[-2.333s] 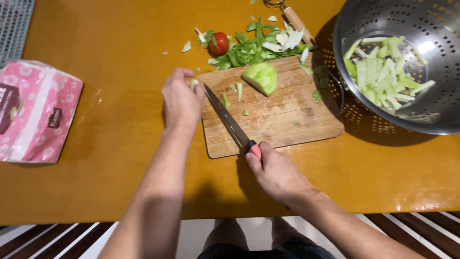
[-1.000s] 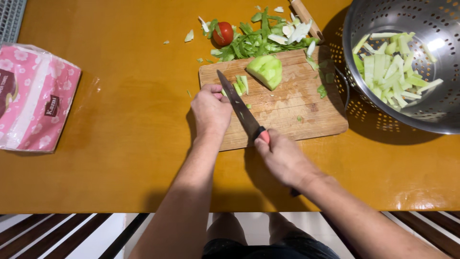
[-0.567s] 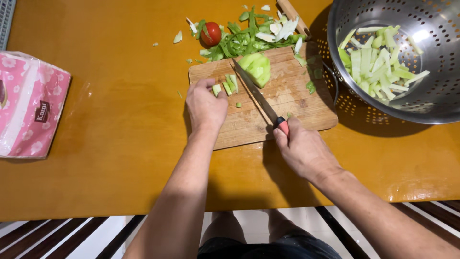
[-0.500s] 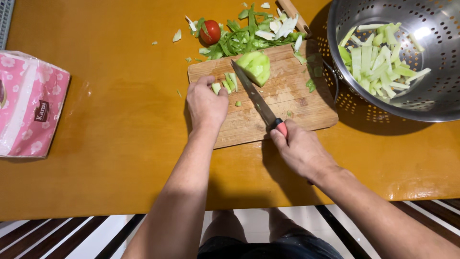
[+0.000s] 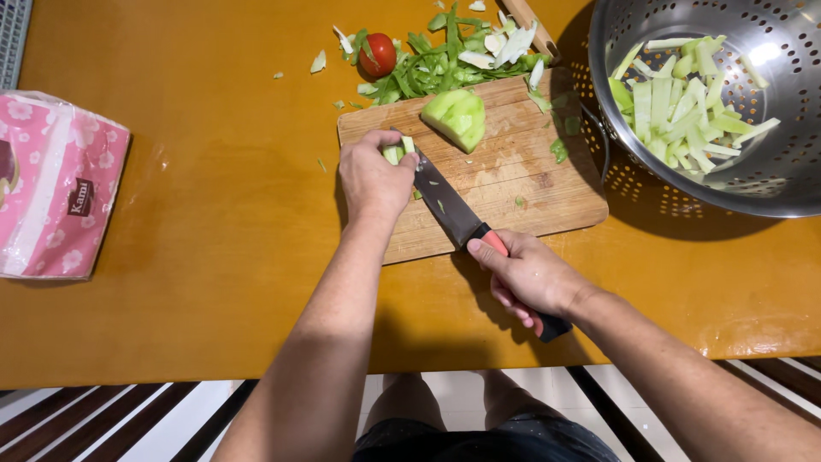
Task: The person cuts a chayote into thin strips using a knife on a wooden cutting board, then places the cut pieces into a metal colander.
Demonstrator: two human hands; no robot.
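On the yellow table (image 5: 197, 257) we see a pink flowered tissue pack (image 5: 56, 184) far to our left, and a heap of green and white peelings (image 5: 445, 60) with a small red tomato (image 5: 377, 54) just beyond the wooden cutting board (image 5: 513, 184). A wooden handle (image 5: 532, 26) pokes out at the heap's far edge. A pale green vegetable half (image 5: 456, 118) lies on the board's far part, apart from both hands.

Our left hand (image 5: 374, 175) rests on the board's left end, its fingers curled and pressed together around a small bunch of green vegetable strips (image 5: 397, 151), which show just above the knuckles. The knife (image 5: 453, 210) lies flat-angled against these strips, its blade touching them on the right side. Our right hand (image 5: 523, 278) wraps its fingers closed around the red and black knife grip at the board's near edge.

To the right, touching the board's corner, stands a metal colander (image 5: 770, 184) holding many cut pale green strips (image 5: 684, 107).
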